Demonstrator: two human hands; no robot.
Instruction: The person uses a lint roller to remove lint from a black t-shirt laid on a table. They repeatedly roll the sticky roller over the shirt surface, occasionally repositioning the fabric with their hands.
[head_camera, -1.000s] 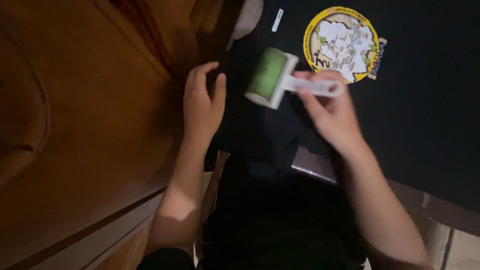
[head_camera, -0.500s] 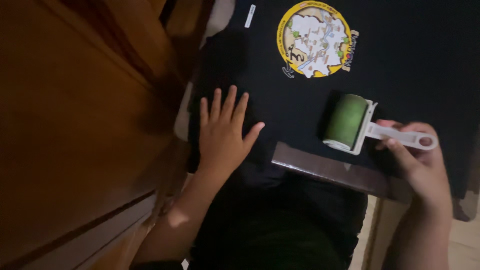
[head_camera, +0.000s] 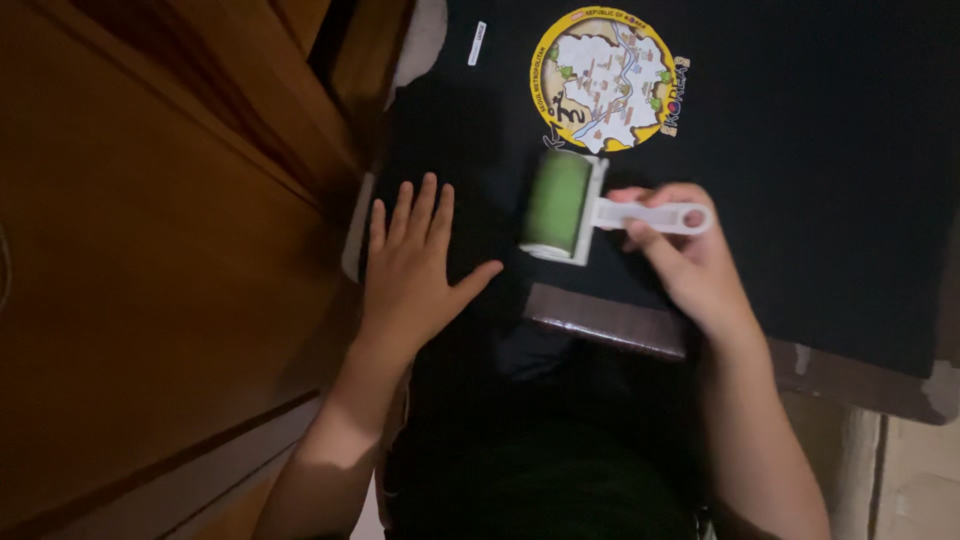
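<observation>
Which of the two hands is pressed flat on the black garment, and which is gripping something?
The left hand lies flat, fingers spread, on the black garment. The right hand instead grips the white handle of the green lint roller.

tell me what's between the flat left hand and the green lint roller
Only bare black fabric of the shirt. In the head view, the left hand lies flat on it, thumb pointing toward the lint roller, with nothing else between them.

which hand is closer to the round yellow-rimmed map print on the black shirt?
Right. The right hand grips the white-handled green lint roller just below the round yellow-rimmed map print; the left hand lies flat on the black shirt, farther off.
</observation>
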